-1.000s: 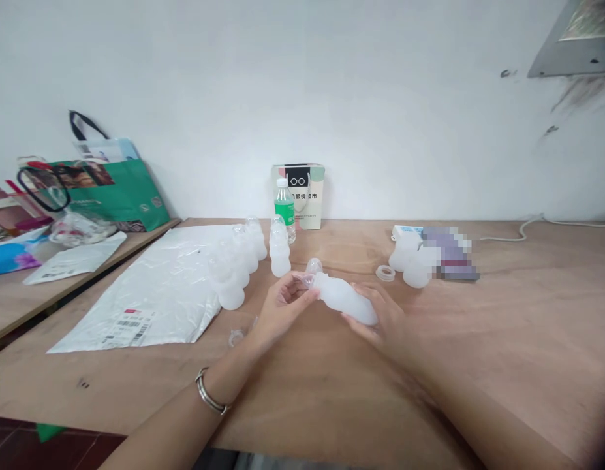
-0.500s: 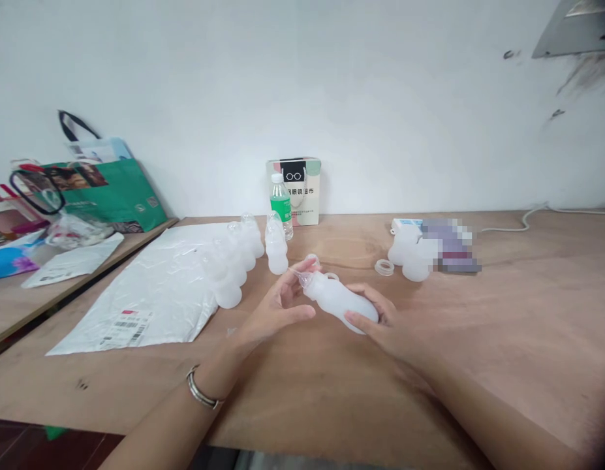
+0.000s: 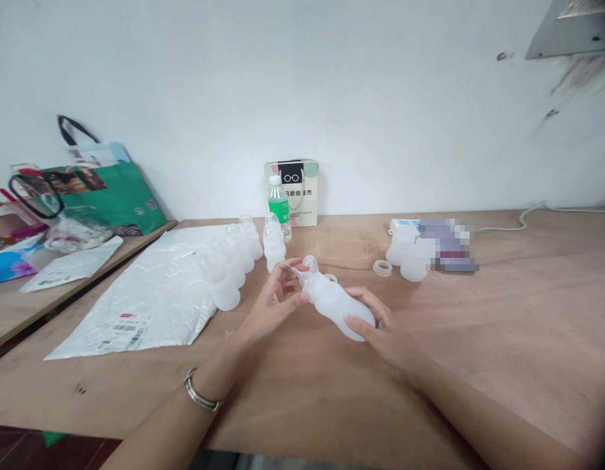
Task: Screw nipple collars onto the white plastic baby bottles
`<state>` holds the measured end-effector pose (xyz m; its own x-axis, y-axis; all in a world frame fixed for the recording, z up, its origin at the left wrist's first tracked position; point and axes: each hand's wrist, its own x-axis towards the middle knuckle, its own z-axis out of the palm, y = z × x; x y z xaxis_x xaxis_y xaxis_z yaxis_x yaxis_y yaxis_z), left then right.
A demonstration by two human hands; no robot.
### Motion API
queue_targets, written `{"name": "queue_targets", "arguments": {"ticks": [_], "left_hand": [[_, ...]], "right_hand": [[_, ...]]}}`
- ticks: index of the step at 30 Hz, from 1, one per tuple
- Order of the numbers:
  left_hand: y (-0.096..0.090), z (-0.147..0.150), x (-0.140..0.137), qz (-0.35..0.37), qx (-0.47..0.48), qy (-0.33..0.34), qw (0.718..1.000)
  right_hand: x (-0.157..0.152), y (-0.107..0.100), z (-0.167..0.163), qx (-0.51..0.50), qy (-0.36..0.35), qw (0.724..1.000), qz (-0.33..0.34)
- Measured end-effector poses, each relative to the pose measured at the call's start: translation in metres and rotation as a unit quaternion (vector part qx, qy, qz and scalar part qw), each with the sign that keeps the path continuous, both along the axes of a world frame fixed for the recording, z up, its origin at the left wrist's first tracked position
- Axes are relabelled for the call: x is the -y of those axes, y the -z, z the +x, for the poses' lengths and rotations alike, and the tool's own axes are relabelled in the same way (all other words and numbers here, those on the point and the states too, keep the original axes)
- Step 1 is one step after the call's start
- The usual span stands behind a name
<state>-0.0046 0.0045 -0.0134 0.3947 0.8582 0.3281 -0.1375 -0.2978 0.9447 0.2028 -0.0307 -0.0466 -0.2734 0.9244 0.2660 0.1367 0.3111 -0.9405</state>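
The right hand (image 3: 387, 329) holds a tilted white bottle (image 3: 337, 304) over the counter (image 3: 326, 391); the left hand (image 3: 275, 297) holds its clear top (image 3: 306, 281), grip narrow.

Looks out from the wearer's head, forward and down over the desk (image 3: 322, 405). Faces the wall (image 3: 380, 98) beyond almost square on, giving the upper part of the frame to it. Sees the desk from close above, from a near edge low in the frame to a far edge at about mid-height. Shows the left forearm (image 3: 165, 424) and right forearm (image 3: 478, 411) from behind, large and near, entering at lower left and lower right, with the left fingers (image 3: 293, 302) and right fingers (image 3: 365, 326) below centre. Spreads wide, from a green bag (image 3: 106, 202) on the left to a cable (image 3: 500, 229) on the right.
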Motion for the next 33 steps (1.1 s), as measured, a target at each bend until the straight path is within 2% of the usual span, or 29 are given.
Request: {"name": "queue_targets", "arguments": {"ticks": [3, 5, 8, 11, 15, 17, 19, 21, 23, 25, 28, 30, 33], "left_hand": [[0.001, -0.001, 0.001, 0.018, -0.027, -0.011, 0.999], [0.002, -0.003, 0.003, 0.017, -0.062, -0.034, 0.997], [0.005, -0.005, 0.008, 0.048, -0.098, -0.060, 0.992], [0.008, -0.007, 0.010, 0.091, -0.111, -0.060, 0.988], [0.010, -0.011, 0.004, 0.107, -0.112, -0.042, 0.987], [0.009, -0.012, -0.004, 0.113, -0.083, -0.040, 0.989], [0.008, -0.010, -0.015, 0.110, -0.051, -0.098, 0.988], [0.009, -0.005, -0.028, 0.090, -0.084, -0.188, 0.974], [0.013, 0.002, -0.039, 0.070, -0.168, -0.230, 0.956], [0.019, 0.010, -0.050, 0.064, -0.211, -0.221, 0.950], [0.022, 0.018, -0.062, 0.070, -0.197, -0.200, 0.957], [0.016, 0.020, -0.064, 0.075, -0.176, -0.215, 0.958], [-0.008, 0.019, -0.055, 0.107, -0.079, -0.262, 0.956]], "right_hand": [[0.004, -0.002, -0.003, 0.056, 0.046, 0.996, 0.051], [0.008, -0.006, -0.006, 0.074, 0.040, 0.995, 0.057], [0.013, -0.014, -0.008, 0.016, -0.041, 0.998, -0.034], [0.015, -0.017, -0.007, -0.060, -0.113, 0.983, -0.129], [0.012, -0.008, -0.010, -0.132, -0.151, 0.964, -0.174], [0.010, -0.003, -0.013, -0.179, -0.138, 0.959, -0.169], [0.007, 0.000, -0.016, -0.220, -0.091, 0.960, -0.147], [0.004, 0.001, -0.016, -0.241, -0.036, 0.962, -0.122], [0.000, 0.002, -0.013, -0.243, 0.001, 0.964, -0.104], [-0.003, 0.002, -0.011, -0.233, 0.017, 0.968, -0.095], [-0.006, 0.003, -0.008, -0.209, 0.021, 0.973, -0.092], [-0.007, 0.003, -0.009, -0.193, 0.024, 0.977, -0.090], [-0.007, 0.002, -0.011, -0.175, 0.037, 0.980, -0.093]]}}
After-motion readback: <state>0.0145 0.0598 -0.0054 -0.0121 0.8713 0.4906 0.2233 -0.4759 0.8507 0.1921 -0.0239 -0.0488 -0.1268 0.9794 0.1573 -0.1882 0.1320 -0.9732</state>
